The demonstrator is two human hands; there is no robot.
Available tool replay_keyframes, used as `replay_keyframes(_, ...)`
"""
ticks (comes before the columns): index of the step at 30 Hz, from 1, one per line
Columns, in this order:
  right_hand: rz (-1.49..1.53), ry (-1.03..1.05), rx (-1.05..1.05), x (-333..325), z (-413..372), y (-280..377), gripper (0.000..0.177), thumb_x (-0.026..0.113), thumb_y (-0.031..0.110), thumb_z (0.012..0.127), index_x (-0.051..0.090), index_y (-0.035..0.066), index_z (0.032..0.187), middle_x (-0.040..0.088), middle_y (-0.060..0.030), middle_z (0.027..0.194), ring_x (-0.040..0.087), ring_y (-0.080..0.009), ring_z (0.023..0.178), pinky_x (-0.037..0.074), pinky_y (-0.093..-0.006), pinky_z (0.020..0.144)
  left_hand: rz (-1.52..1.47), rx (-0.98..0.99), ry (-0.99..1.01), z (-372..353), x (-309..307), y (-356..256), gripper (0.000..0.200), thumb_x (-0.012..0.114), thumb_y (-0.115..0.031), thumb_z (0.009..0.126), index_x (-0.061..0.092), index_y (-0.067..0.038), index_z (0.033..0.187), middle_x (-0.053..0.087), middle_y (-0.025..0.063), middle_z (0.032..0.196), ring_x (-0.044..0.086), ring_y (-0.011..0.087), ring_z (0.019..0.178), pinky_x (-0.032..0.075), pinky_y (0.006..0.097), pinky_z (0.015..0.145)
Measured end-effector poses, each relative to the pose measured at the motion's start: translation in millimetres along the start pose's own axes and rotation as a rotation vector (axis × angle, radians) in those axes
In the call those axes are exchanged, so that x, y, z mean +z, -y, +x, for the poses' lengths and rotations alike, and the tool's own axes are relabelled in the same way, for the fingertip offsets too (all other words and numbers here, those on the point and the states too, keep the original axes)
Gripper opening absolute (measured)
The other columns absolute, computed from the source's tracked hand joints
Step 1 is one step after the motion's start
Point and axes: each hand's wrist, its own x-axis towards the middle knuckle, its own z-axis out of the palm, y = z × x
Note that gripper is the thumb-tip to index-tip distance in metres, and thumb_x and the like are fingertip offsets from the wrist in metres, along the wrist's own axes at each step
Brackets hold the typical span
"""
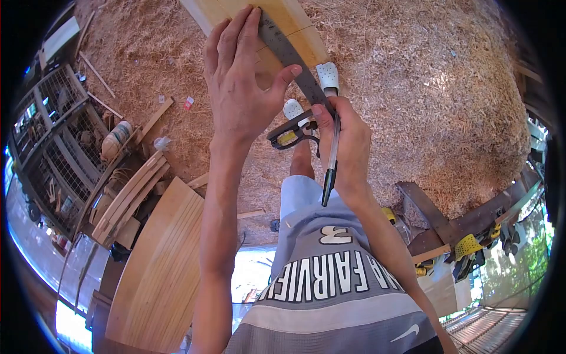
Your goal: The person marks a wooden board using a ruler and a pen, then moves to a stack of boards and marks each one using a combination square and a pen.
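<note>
A pale wooden board (299, 16) reaches in from the top of the view. Across it lies the dark metal blade of a carpenter's square (284, 50), whose black head with a yellow insert hangs off the near end. My left hand (242, 88) is open, fingers stretched over the board, fingertips and thumb at the blade. My right hand (351, 138) is closed round the square near its head, thumb on top. The same hand also holds a clear-barrelled pen (333, 150), its black end pointing toward me.
Wood shavings (436, 88) cover the ground. At the lower left lie a wide pale wooden panel (156, 265) and curved wood strips (132, 197), beside a metal grille (59, 141). Tools with yellow parts (469, 246) and dark metal beams (433, 215) lie at right. My white shoes (328, 76) are below.
</note>
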Motion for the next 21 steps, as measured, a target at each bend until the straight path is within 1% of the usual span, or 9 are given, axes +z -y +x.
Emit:
replay_keyframes(2,0.014,0.019,0.013,-0.4,-1.0,0.1,0.024,0.071,0.021,0.097,0.067,-0.002,0.095,0.063,-0.0243,0.092,0.060,-0.0438,0.082,0.044,-0.0524,0.074,-0.005,0.003,0.002,-0.1,-0.5,-1.0,0.098,0.089,-0.028,0.072,0.043,0.002,0.153,0.048,0.0201,0.152,0.039,0.0404,0.144,0.032,0.0491,0.122)
replay_keyframes(5,-0.002,-0.017,-0.017,1.4,-3.7,0.6,0.022,0.072,0.020,0.097,0.067,-0.002,0.094,0.065,-0.0228,0.087,0.061,-0.0430,0.078,0.044,-0.0517,0.073,-0.034,-0.001,-0.005,0.8,-4.6,-8.2,0.096,0.089,-0.026,0.072,0.044,0.002,0.152,0.049,0.0204,0.151,0.040,0.0403,0.143,0.033,0.0490,0.121)
replay_keyframes(7,0.040,-0.004,0.007,1.3,-2.7,3.4,0.021,0.072,0.019,0.097,0.068,-0.001,0.094,0.068,-0.0201,0.080,0.062,-0.0421,0.074,0.044,-0.0507,0.074,-0.049,-0.059,0.051,3.4,-10.4,-15.1,0.095,0.089,-0.024,0.072,0.045,0.002,0.152,0.049,0.0204,0.151,0.040,0.0405,0.142,0.034,0.0487,0.121)
replay_keyframes(10,0.020,-0.013,0.014,2.9,-4.1,2.4,0.021,0.071,0.019,0.098,0.067,-0.001,0.096,0.070,-0.0194,0.077,0.065,-0.0421,0.074,0.047,-0.0501,0.075,-0.018,0.004,0.004,0.4,-2.0,-4.6,0.095,0.089,-0.023,0.071,0.045,0.003,0.152,0.049,0.0204,0.150,0.041,0.0406,0.142,0.034,0.0485,0.121)
replay_keyframes(11,0.020,-0.015,0.015,2.8,-4.6,4.2,0.021,0.071,0.019,0.098,0.067,-0.001,0.096,0.070,-0.0194,0.077,0.065,-0.0421,0.074,0.047,-0.0501,0.075,-0.019,0.006,0.004,-0.1,-0.9,-2.1,0.095,0.089,-0.023,0.071,0.045,0.003,0.152,0.049,0.0204,0.150,0.041,0.0406,0.142,0.034,0.0485,0.121)
replay_keyframes(13,0.088,0.021,0.113,2.0,-5.7,8.5,0.022,0.071,0.019,0.098,0.066,-0.002,0.099,0.070,-0.0212,0.081,0.068,-0.0424,0.077,0.049,-0.0495,0.073,0.005,0.046,-0.009,-0.9,0.4,1.1,0.096,0.090,-0.024,0.070,0.046,0.003,0.151,0.050,0.0206,0.150,0.041,0.0408,0.141,0.034,0.0483,0.121)
replay_keyframes(14,0.089,0.019,0.115,2.1,-6.2,7.4,0.022,0.071,0.019,0.098,0.066,-0.002,0.099,0.070,-0.0212,0.081,0.068,-0.0424,0.077,0.049,-0.0495,0.073,0.004,0.047,-0.007,-1.2,0.2,-0.6,0.096,0.090,-0.024,0.070,0.046,0.003,0.151,0.050,0.0206,0.150,0.041,0.0408,0.141,0.034,0.0483,0.121)
replay_keyframes(16,0.074,0.013,0.048,1.7,-6.4,5.6,0.023,0.070,0.020,0.099,0.065,-0.003,0.100,0.070,-0.0227,0.083,0.069,-0.0426,0.078,0.050,-0.0494,0.070,-0.003,0.003,0.000,-0.9,-1.7,-5.6,0.096,0.090,-0.025,0.070,0.046,0.003,0.151,0.050,0.0210,0.150,0.041,0.0409,0.141,0.034,0.0487,0.121)
replay_keyframes(21,0.082,0.017,0.069,1.4,-5.8,10.1,0.023,0.068,0.020,0.101,0.064,-0.003,0.098,0.069,-0.0237,0.083,0.068,-0.0434,0.077,0.049,-0.0502,0.069,0.041,0.041,0.014,0.2,-2.4,0.2,0.097,0.090,-0.027,0.071,0.046,0.003,0.152,0.050,0.0211,0.150,0.041,0.0409,0.141,0.033,0.0487,0.121)
